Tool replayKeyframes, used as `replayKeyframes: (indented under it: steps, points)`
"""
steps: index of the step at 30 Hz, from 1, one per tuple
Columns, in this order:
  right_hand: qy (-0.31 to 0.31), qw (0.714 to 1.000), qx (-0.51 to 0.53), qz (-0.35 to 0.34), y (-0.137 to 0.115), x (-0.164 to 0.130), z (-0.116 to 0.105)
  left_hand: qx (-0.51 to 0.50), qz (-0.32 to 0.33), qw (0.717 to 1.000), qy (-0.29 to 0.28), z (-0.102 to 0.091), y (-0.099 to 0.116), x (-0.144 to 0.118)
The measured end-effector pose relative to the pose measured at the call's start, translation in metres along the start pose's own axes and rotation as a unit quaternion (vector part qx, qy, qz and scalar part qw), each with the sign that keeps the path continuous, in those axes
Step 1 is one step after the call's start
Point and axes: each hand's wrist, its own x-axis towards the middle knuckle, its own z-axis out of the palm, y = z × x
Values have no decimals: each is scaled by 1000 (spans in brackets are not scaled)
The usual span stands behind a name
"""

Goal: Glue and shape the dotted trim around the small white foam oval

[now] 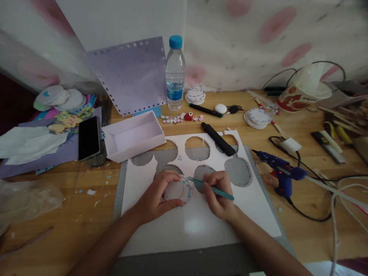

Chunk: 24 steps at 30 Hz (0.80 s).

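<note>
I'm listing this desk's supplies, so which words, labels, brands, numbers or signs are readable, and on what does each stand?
"PURE": sideways on the blue label of the water bottle; its smaller print is unreadable.
Tissue tub: red markings, too blurred to read.
Glue gun: pale marking, too small.
Tweezers, round paper piece: no readable text.

Dim light (glare on white sheet (pixel 193 227))

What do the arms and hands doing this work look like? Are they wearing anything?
They are a person's. The left hand and right hand are ungloved, with no rings visible. The left forearm and right forearm show no sleeves, watch or bracelet.
</note>
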Motion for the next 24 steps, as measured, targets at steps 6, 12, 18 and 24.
replayKeyframes:
  steps: [6, 12, 18, 24]
  points:
    - [93, 993, -33, 64, -1, 10, 0, 35, 25, 999, -22, -1, 1, 0]
    - [46, 989, -92, 103, 2, 16, -4, 129, 50, 990, 2, -3, 14, 2]
    - [-30, 985, -158, 54, -5, 18, -4, 254, 4, 962, 96, -7, 28, -11]
    - [-94, 959, -263, 52, -16, 12, 3, 365, -14, 920, 138, 0, 32, -10]
